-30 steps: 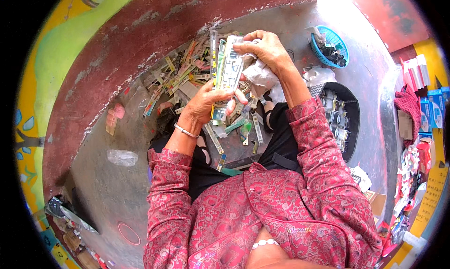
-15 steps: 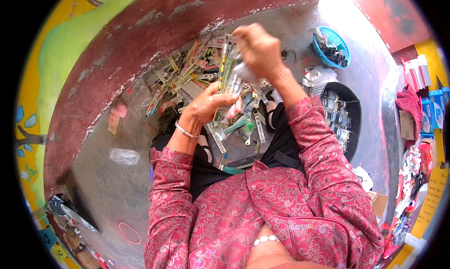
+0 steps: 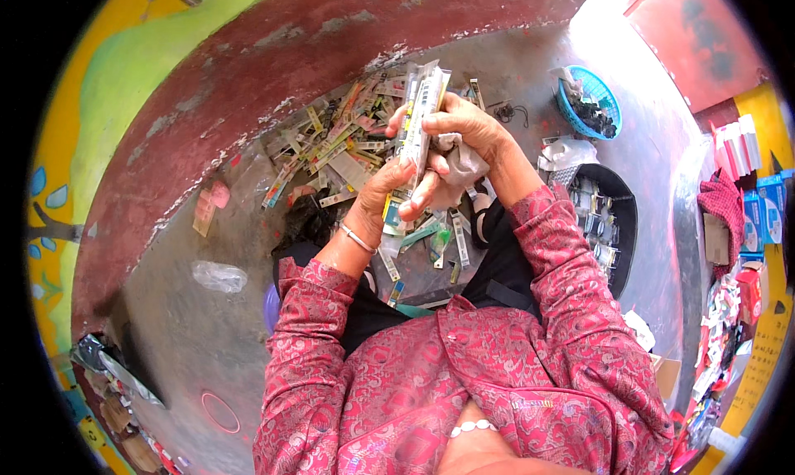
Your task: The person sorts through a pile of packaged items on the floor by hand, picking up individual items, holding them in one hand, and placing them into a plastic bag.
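Between my two hands stands a bundle of long, narrow clear packages (image 3: 426, 102), tilted slightly, with yellow and black print along one side. My left hand (image 3: 374, 192) grips its lower end, the thumb and fingers closed around it. My right hand (image 3: 480, 134) is closed on the upper part, its thumb on the front and fingertips showing past the left side. A crumpled grey cloth (image 3: 465, 170) is bunched in my right palm, below the thumb. What the packages contain is too small to make out.
A loose heap of similar strip packages (image 3: 352, 156) covers the floor beyond and beneath my hands. To the right stand a black tub (image 3: 627, 235) of packed items and a blue basket (image 3: 611, 94) with dark things inside. A clear plastic bag (image 3: 219, 276) lies at left.
My right hand, blurred above the bundle before, has come down and now grips its upper part. The bundle has turned to show a whiter side, and the cloth shows more plainly.
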A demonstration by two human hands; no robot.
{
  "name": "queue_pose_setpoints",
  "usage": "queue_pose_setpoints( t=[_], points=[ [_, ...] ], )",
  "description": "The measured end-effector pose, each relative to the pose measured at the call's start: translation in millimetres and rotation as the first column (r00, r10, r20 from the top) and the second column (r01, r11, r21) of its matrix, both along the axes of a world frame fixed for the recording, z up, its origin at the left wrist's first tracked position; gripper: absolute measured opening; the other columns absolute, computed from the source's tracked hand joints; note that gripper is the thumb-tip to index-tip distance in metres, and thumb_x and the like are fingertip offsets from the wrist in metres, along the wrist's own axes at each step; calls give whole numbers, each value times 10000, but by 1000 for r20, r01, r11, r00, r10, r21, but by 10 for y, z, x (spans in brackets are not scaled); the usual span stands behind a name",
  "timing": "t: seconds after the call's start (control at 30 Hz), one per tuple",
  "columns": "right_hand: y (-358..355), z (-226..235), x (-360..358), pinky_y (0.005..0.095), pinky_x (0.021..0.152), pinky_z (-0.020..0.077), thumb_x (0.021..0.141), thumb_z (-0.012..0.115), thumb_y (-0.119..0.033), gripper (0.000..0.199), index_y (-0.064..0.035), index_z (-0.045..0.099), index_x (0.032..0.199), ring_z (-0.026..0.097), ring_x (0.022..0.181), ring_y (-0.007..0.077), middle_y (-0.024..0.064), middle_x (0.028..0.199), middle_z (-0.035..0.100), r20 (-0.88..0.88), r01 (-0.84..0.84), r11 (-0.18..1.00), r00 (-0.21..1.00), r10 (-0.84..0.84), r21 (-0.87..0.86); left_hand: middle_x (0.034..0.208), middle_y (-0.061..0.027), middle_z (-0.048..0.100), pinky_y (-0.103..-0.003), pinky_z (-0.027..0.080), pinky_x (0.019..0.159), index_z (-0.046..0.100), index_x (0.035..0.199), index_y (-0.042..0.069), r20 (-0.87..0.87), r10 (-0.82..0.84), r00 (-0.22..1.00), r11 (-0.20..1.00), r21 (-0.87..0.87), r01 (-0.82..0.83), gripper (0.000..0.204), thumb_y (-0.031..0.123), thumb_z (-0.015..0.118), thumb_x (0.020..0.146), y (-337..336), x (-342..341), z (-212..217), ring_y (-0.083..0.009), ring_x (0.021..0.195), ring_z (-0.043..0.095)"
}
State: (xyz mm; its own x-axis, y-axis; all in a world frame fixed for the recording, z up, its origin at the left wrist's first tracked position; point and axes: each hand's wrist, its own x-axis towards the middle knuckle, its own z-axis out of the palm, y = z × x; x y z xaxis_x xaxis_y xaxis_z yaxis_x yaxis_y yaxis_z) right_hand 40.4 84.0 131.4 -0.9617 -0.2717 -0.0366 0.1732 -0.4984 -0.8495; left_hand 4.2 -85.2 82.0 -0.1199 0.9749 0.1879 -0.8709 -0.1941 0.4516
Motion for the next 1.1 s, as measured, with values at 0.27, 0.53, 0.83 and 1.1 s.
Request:
queue_pose_setpoints(
  t=[0.27,0.53,0.83,1.1],
  points=[
    [110,-27,2,239,625,458,696,700,-174,209,-27,626,824,568,659,95,35,753,612,-19,355,868,928,-372,349,894,-207,601,-298,504,733,448,1113,-124,-260,-44,965,952,-303,-38,818,630,355,809,38,-89,117,-250,797,619],
    [163,-184,-68,270,581,434,697,678,-243,256,-13,646,805,553,631,126,58,725,620,5,346,680,889,-457,647,673,-45,545,-255,444,489,500,983,-18,-401,33,916,859,-458,-231,267,200,553,838,121,-96,112,-100,533,509],
    [130,-157,-105,278,542,492,773,573,-98,73,-36,550,803,591,618,149,79,698,587,-666,925,276,381,-641,263,637,-50,551,-237,421,476,513,1011,-36,-351,80,933,818,-512,-262,259,157,535,839,152,-103,36,-118,509,505],
    [723,-238,-196,330,655,493,771,537,-102,167,-122,618,916,611,754,237,69,867,614,-895,727,-521,374,-245,446,618,-53,556,-217,426,418,516,978,-32,-430,-44,902,849,-492,-194,289,190,579,804,-58,-90,166,-110,473,517]
  ],
)
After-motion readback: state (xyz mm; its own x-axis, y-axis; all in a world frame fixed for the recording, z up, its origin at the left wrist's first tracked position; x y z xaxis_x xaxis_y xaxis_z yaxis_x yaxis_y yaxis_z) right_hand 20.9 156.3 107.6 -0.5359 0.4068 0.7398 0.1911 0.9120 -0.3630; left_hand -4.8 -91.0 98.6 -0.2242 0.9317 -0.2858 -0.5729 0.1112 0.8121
